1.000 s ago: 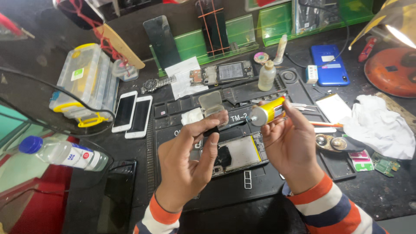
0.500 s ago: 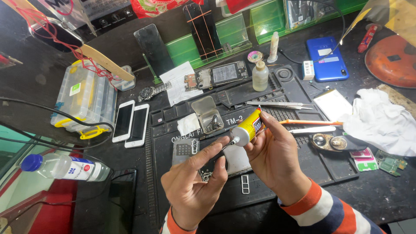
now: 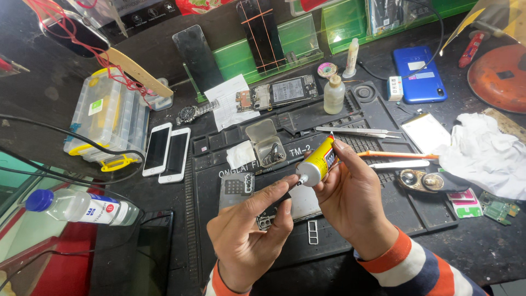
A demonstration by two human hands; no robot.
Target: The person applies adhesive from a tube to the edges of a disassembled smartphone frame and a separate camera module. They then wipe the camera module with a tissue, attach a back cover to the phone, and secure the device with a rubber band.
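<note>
My right hand (image 3: 350,203) grips a small yellow glue tube (image 3: 319,161), nozzle pointing down and left. My left hand (image 3: 249,230) pinches at the tube's tip with thumb and forefinger; whether it holds a cap I cannot tell. Under both hands, on the black repair mat (image 3: 383,219), lies an opened phone body (image 3: 298,205), partly hidden. A grey phone back cover (image 3: 236,188) sits just left of my left fingers.
On the mat: an open small tin (image 3: 267,143), tweezers (image 3: 359,131), an orange-handled tool (image 3: 397,155), a small bottle (image 3: 333,94). Two white phones (image 3: 167,151) and a clear parts box (image 3: 109,118) lie left, a water bottle (image 3: 82,207) nearer. White cloth (image 3: 485,153) and a blue phone (image 3: 418,74) at right.
Both hands with the glue tube have come lower and nearer to me. My left fingers have moved off the phone body and up to the tube's tip.
</note>
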